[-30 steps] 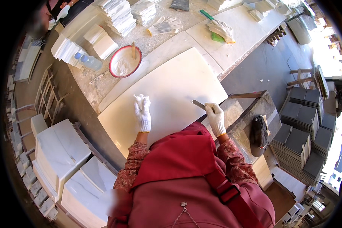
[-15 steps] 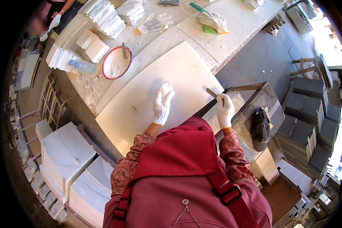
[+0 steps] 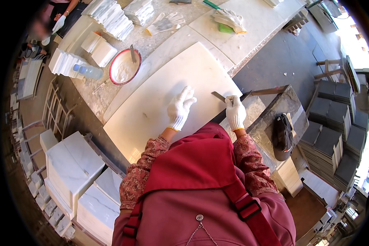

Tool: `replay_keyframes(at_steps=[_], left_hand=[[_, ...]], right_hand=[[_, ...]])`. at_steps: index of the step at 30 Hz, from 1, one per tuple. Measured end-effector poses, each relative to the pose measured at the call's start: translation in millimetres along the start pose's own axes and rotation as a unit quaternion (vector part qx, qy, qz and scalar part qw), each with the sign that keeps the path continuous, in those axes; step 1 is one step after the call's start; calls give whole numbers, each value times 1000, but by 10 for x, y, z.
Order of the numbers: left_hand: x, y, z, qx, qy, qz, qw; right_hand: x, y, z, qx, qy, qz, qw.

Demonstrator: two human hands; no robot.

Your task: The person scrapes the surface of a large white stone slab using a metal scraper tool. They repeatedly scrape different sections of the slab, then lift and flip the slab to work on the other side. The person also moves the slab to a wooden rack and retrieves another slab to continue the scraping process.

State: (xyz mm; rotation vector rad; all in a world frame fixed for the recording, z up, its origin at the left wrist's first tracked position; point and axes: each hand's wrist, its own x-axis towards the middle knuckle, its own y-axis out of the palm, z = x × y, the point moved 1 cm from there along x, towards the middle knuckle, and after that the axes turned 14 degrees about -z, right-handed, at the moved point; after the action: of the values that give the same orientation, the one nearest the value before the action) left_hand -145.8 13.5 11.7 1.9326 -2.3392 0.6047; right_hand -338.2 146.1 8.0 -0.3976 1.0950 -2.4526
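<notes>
The pale slab (image 3: 197, 65) lies at twelve o'clock from the person. The right hand's (image 3: 235, 112) grip pinches a flat blade (image 3: 218, 96) near the slab's three-o'clock edge; the left hand (image 3: 180, 107) is half-curled, contents unclear. Work seems under way, the remainder untellable; slab room spreads toward eight and one o'clock.

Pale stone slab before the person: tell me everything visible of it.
The pale stone slab is broad, flat and four-sided, cream-white, with a smooth, faintly glossy face that looks like marble and a small dark mark left of its middle. It lies flat, its far part over the worktable; the red garment hides some of its near edge. The gloved left hand and the flat metal blade in the gloved right hand are over it; whether either touches is unclear.
</notes>
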Motion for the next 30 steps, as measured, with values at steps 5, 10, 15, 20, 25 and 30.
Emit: replay_keyframes(at_steps=[5,10,15,20,25,30], left_hand=[[50,120,-120,205,182,76,959],[75,236,-140,270,244,135,922],[51,350,-95,303,293,156,893],[50,429,-110,316,304,159,885],[64,493,-178,366,287,193,864],[68,511,-208,341,319,152,871]], right_hand=[[91,150,92,-86,14,-4,996],[218,187,157,-70,35,-12,997],[291,76,-257,207,130,-2,970],[150,-248,-567,303,247,-32,920],[62,-510,-818,318,317,-55,892],[6,-532,-893,310,320,-56,893]])
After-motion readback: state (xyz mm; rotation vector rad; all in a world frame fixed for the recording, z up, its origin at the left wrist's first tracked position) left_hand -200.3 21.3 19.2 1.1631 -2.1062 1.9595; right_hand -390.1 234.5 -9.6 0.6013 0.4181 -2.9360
